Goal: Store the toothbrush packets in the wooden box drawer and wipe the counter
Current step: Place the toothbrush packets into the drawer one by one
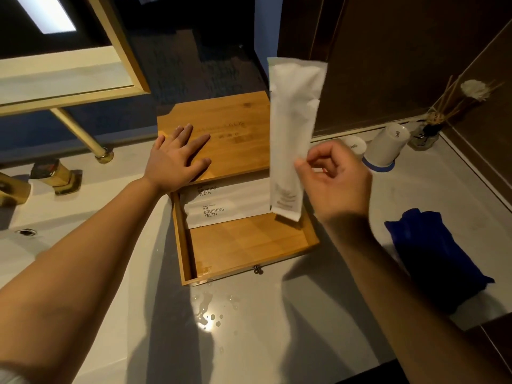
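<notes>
Left hand (177,156) flat, fingers straight, on wooden box (221,128) lid. Right hand (335,178) pinching upright white toothbrush packet (293,128) above open drawer (249,245); two packets (221,203) inside, far end.

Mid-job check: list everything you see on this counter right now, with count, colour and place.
wooden box: one, light wood, counter centre, drawer pulled open
toothbrush packets: two, white, lying in drawer
held packet: one, white, upright above drawer
cloth: one, dark blue, counter right
cups: two, white, upside down, back right
reed diffuser: one, glass, far right corner
water drops: several, in front of drawer
tap: brass, left
left hand: flat on box lid
right hand: pinches held packet
</notes>
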